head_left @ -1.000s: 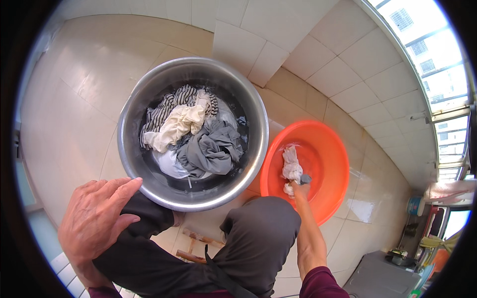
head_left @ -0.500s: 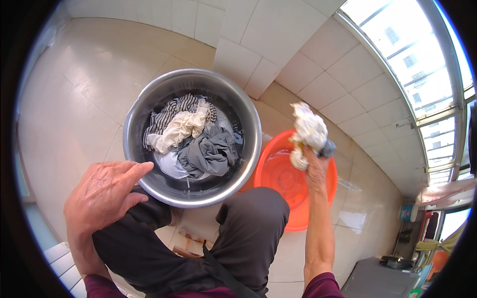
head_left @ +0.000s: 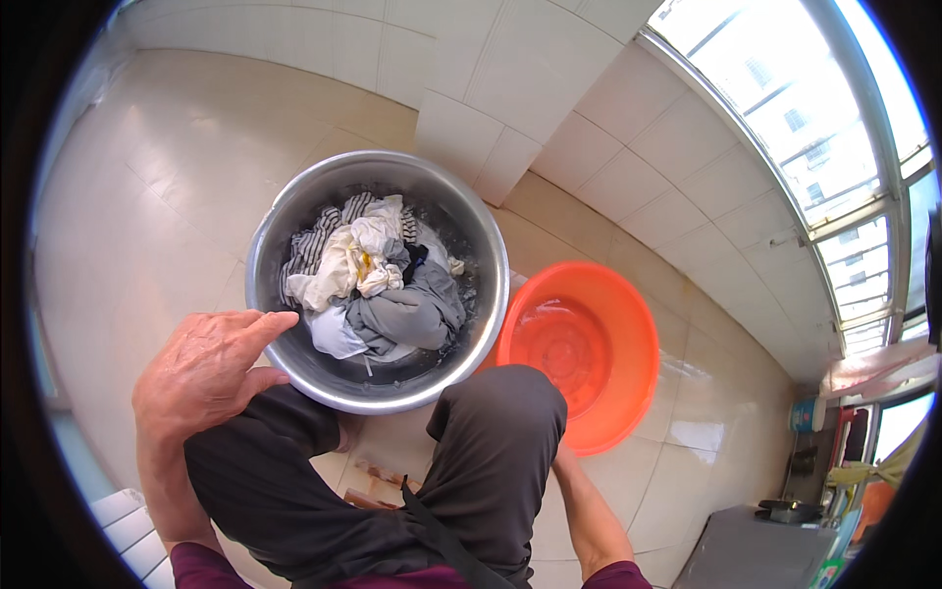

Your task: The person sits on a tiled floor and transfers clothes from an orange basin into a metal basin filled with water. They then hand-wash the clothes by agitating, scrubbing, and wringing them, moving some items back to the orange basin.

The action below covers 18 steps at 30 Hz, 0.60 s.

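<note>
A wide steel basin [head_left: 377, 163] stands on the floor in front of my knees. Wet laundry is heaped in it: a black-and-white striped garment [head_left: 316, 240], a cream cloth [head_left: 337, 267], a grey garment [head_left: 417, 312] and a white piece [head_left: 334, 332]. On top lies a bunched white cloth [head_left: 378, 236] with a yellow patch. My left hand [head_left: 208, 368] is open and empty, fingers stretched toward the basin's left rim. My right hand [head_left: 564, 463] is down beside my right knee, its fingers hidden behind the leg.
Right of the steel basin, close against it, sits an orange plastic basin [head_left: 628, 314]. A tiled wall [head_left: 491, 59] rises behind the basins, with windows [head_left: 775, 88] to the right. At the lower right stands a grey cabinet [head_left: 741, 555] with a pan [head_left: 788, 510] on it.
The white cloth bundle has left my right hand and now lies in the steel basin. My right hand has dropped from above the orange basin to behind my knee. My left hand has barely moved.
</note>
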{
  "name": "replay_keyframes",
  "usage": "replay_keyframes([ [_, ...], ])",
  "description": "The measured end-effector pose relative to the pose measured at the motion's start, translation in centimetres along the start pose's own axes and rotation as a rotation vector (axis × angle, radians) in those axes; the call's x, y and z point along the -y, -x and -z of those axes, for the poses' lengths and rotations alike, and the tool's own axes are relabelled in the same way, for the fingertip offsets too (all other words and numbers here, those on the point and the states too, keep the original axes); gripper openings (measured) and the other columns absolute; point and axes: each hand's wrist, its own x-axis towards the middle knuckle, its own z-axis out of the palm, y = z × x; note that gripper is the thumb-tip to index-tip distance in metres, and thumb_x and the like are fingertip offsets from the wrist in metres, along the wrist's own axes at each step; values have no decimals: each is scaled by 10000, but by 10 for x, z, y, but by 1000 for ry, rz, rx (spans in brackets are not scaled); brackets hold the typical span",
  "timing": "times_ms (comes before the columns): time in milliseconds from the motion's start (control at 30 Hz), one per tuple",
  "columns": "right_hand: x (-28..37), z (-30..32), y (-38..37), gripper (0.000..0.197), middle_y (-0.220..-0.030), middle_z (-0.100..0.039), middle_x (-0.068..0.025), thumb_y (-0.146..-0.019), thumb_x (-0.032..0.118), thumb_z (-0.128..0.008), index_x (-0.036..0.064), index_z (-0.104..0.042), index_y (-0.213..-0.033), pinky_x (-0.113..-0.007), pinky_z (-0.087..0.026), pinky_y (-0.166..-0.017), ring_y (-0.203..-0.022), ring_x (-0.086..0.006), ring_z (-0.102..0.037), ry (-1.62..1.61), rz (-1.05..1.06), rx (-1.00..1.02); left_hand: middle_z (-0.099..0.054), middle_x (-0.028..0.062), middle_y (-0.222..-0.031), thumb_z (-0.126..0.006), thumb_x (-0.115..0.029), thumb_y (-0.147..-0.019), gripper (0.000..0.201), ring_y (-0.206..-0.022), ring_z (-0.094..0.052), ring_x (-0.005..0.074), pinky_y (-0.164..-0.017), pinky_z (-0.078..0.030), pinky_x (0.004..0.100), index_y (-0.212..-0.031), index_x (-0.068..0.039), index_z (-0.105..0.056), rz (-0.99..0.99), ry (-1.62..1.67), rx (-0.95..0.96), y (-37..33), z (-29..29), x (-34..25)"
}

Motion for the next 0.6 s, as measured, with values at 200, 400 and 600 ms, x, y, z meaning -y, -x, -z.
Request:
replay_keyframes([
  [200, -94, 8, 57, 434, -1290, -658, -227, -955, 171, -632, 17, -608, -1360, -464, -461, -1091, -1236, -398, -609, 730, 321, -25, -735, 158, -1246, -817, -274, -889, 566, -1178, -675, 341, -1024, -505, 446, -1382, -80, -621, 2, -55, -24, 11, -2, 0],
  [400, -141, 43, 28, 217, -987, -678, -174, -901, 102, -622, 67, -600, -1114, -547, -488, -836, -939, -423, -645, 677, 236, -173, -736, 176, -1228, -812, -295, -893, 550, -1166, -674, 353, -1020, -504, 448, -1363, -81, -624, 82, -30, 67, 2, -15, 12],
  [600, -49, 120, -25, 370, -973, -750, -190, -857, 163, -772, 112, -673, -1210, -537, -508, -838, -904, -428, -706, 1311, 167, -246, -746, 171, -1184, -770, -344, -928, 515, -1141, -694, 355, -978, -531, 460, -1346, -75, -632, 50, -187, 260, 7, -47, 27],
])
